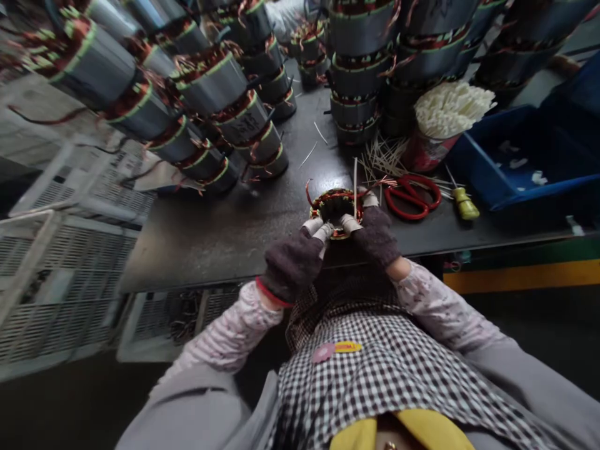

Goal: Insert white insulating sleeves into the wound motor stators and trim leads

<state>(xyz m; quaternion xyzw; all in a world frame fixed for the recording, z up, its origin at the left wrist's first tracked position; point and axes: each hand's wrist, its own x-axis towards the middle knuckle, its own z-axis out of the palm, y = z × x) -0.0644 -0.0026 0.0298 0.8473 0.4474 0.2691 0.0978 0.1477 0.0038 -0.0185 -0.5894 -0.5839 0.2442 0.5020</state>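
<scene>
- While the dark-gloved left hand (293, 262) and dark-gloved right hand (379, 234) meet at one ring-shaped, copper-wound stator (335, 205), its loose, projecting wire ends could snag on knitted glove fabric.
- Thin, upright off-white strip (355, 181): could bend or slip out if brushed by the right hand.
- Red-handled scissors (413, 197): beside the right hand; a careless outward sweep could knock them.
- Right fingers: clamped on the ring wall, thumb inside. Left fingers: together at the near-left rim; exact grip, cannot tell.
- Stator: near the front edge of the dark, smooth-topped desk (201, 244); bore upward, dark within, reddish windings, yellow-green edging.
</scene>
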